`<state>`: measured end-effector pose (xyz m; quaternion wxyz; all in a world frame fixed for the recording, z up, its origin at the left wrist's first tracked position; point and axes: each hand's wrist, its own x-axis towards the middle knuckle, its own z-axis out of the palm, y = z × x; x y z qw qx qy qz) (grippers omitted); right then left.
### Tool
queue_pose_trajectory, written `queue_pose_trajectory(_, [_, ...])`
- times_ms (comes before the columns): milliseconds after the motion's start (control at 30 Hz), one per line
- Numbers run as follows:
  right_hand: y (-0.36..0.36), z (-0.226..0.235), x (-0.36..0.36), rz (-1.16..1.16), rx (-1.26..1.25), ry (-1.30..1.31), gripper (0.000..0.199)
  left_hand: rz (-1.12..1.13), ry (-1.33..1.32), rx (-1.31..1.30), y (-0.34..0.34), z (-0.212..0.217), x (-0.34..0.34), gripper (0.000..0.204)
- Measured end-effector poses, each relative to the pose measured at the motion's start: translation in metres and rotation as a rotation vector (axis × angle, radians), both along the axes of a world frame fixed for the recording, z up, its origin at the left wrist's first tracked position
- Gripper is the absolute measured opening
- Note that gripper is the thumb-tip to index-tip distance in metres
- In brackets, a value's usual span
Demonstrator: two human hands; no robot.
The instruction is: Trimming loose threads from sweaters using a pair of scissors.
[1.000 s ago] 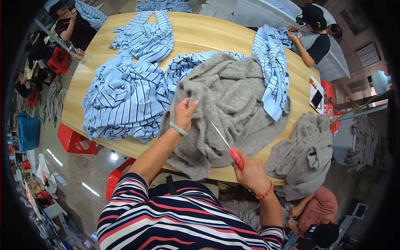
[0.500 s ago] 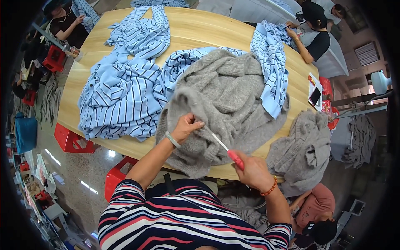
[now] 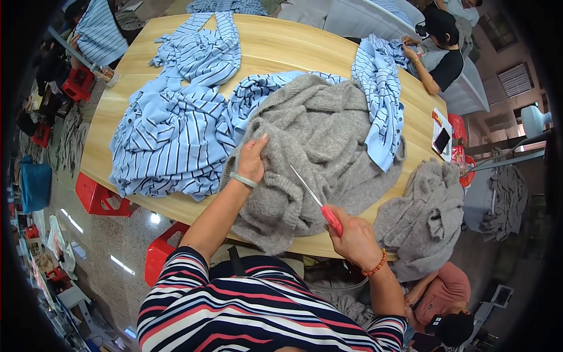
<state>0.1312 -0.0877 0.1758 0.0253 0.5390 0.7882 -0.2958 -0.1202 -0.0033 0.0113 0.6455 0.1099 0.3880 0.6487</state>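
The grey knitted sweater (image 3: 316, 146) lies bunched in the middle of the wooden bench (image 3: 281, 47), right in front of me, its near edge hanging toward my lap. My left hand (image 3: 253, 159) rests on it with a clenched grip, pinching a fold of the knit near the left side of the heap; a second ago that hand was higher and more open, so I have since gathered the fabric and pulled it taut toward me. My right hand (image 3: 352, 237) has its grip closed round the red handle of the thread snips (image 3: 314, 199), whose thin metal blade now points up and left across the knit toward the pinched fold, closer to the left hand than before. That reads to me as lining up to trim a loose yarn at that spot. Just left of the sweater lies a heap of blue striped shirts (image 3: 170, 135), another striped piece (image 3: 381, 100) drapes over its right side, and a second grey knit (image 3: 425, 217) hangs off the bench corner. Another person (image 3: 437, 50) works at the far side.
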Motion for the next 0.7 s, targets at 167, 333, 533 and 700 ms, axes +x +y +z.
queue_pose_trajectory(167, [0.012,0.004,-0.015,-0.011,0.013,0.022,0.04,-0.058,0.173,0.12,-0.011,-0.01,0.0,0.017])
queue_pose_trajectory(333, [0.019,-0.003,-0.02,0.031,0.022,-0.001,0.04,-0.178,0.19,0.144,-0.021,-0.019,0.003,0.019])
queue_pose_trajectory(533, [0.026,-0.003,-0.018,0.042,0.074,0.006,0.039,-0.183,0.763,0.178,-0.023,-0.016,0.005,0.022])
queue_pose_trajectory(700, [0.029,0.003,-0.016,-0.008,0.017,-0.029,0.037,-0.05,0.707,0.242,-0.023,-0.032,0.008,0.028])
